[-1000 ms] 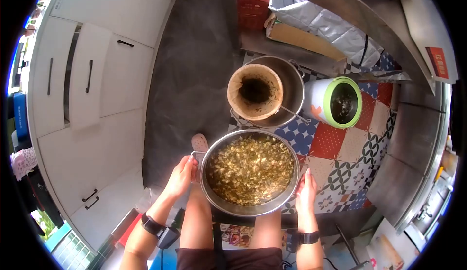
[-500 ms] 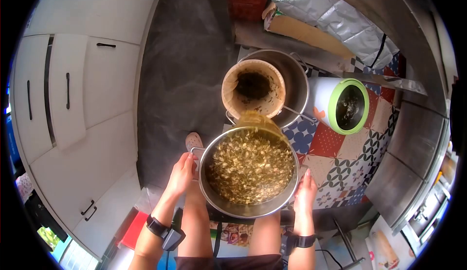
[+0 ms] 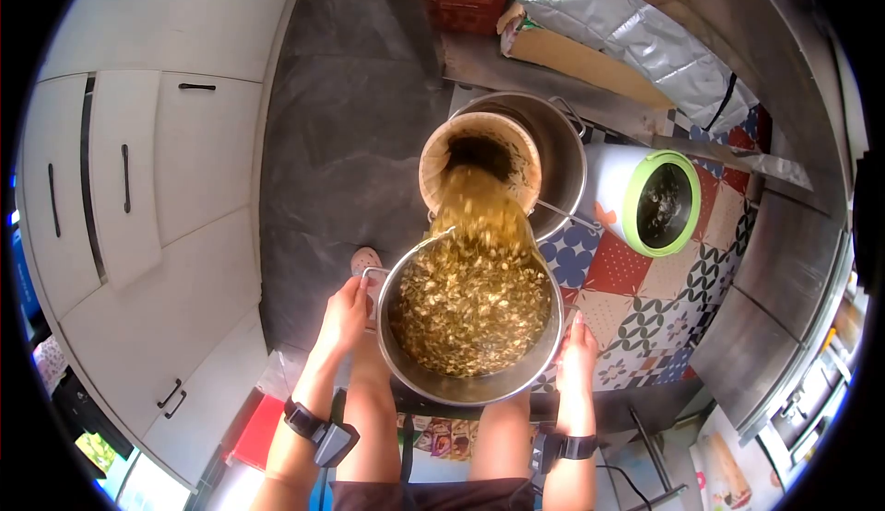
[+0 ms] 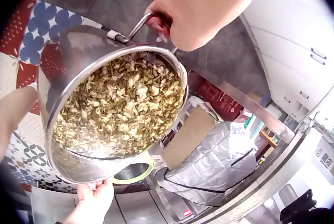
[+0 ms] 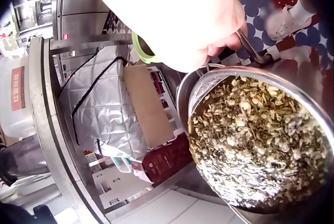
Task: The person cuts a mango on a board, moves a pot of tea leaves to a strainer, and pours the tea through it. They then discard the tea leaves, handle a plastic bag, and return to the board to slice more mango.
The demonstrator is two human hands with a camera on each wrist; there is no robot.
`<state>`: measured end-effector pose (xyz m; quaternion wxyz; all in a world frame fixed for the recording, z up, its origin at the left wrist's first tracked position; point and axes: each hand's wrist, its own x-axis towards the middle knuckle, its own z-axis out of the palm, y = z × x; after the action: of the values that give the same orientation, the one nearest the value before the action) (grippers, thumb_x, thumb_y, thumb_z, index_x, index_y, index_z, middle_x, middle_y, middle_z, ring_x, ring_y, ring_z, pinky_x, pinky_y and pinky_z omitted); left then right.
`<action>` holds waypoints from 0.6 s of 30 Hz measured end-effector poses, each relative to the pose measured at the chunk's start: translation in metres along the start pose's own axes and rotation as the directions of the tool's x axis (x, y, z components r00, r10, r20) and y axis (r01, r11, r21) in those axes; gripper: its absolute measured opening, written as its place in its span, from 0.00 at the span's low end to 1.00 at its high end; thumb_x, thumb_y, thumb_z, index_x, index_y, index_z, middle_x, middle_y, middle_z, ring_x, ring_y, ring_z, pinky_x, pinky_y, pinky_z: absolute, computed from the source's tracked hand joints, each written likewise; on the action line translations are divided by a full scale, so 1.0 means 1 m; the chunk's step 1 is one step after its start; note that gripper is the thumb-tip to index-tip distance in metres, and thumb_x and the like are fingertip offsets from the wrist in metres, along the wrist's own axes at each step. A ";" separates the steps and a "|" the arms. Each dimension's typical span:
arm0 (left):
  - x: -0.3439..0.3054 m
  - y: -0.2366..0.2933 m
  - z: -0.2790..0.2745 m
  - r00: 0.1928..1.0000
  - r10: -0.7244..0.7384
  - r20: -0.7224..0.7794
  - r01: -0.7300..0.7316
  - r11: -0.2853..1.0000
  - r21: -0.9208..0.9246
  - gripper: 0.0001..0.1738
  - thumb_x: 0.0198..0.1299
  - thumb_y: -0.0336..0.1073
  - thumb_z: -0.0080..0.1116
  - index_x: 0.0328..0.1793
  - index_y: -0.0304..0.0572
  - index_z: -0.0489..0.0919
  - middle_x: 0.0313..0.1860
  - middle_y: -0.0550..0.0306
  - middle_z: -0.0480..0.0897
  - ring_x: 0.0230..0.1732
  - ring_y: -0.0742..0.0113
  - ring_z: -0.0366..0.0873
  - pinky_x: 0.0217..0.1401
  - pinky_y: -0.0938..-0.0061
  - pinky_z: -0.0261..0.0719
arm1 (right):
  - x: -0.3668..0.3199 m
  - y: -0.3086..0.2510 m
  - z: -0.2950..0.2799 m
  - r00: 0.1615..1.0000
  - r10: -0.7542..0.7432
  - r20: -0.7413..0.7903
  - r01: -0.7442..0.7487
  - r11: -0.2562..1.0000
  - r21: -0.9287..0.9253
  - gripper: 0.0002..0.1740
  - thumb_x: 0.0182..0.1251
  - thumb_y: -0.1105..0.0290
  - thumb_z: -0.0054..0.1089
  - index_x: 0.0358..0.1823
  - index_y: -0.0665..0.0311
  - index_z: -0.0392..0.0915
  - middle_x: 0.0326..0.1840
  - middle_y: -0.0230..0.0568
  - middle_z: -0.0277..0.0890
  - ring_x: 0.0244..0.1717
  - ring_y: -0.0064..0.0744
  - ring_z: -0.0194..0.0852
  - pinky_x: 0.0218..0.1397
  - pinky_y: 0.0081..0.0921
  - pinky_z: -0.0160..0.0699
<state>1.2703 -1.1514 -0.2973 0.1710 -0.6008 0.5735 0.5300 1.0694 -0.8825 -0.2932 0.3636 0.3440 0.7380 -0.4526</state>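
Note:
Both hands hold a steel pot [image 3: 470, 389] by its two side handles, tilted away from the body. My left hand [image 3: 345, 313] grips the left handle; its fingers curl round the metal loop in the left wrist view. On the other side my right hand [image 3: 577, 356] grips the right handle [image 5: 252, 51]. Wet leaves and pale petals [image 4: 125, 109] in liquid fill much of the pot. A brown stream [image 3: 482, 205] of liquid and leaves runs over the far rim into a cloth-lined strainer [image 3: 527, 147]. That strainer sits inside a larger steel pot [image 3: 564, 156] on the floor.
A white bin with a green rim [image 3: 690, 199] stands right of the larger pot. Behind are a silver insulated cover [image 3: 636, 32], a cardboard flap [image 3: 581, 64] and a red box [image 3: 461, 0]. White cabinets [image 3: 203, 170] line the left; steel panels [image 3: 761, 281] stand right.
The held pot has tipped further forward. A thin spill at its far rim has become a broad stream falling into the strainer. Both hands keep their grip on the handles.

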 end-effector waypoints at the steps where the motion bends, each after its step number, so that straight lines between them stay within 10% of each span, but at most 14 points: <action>1: 0.002 0.000 0.000 1.000 0.008 -0.003 -0.008 1.000 0.019 0.17 0.70 0.41 0.41 0.46 0.36 0.77 0.17 0.57 0.73 0.20 0.71 0.69 0.26 0.73 0.68 | 0.000 0.000 0.002 1.000 0.013 -0.007 -0.013 1.000 -0.007 0.21 0.71 0.52 0.48 0.23 0.56 0.63 0.12 0.20 0.52 0.10 0.13 0.48 0.10 0.15 0.46; 18: 0.017 0.028 0.005 0.998 0.065 -0.021 -0.059 0.979 0.194 0.17 0.69 0.40 0.42 0.45 0.33 0.76 0.20 0.46 0.77 0.24 0.58 0.77 0.31 0.67 0.73 | 0.025 0.007 -0.003 0.995 0.083 0.051 -0.082 0.996 -0.029 0.22 0.73 0.52 0.42 0.26 0.60 0.68 0.12 0.22 0.55 0.07 0.15 0.51 0.08 0.16 0.48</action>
<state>1.2398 -1.1637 -0.3025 0.2041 -0.5704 0.6430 0.4686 1.0621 -0.8726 -0.3164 0.4056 0.3573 0.7194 -0.4361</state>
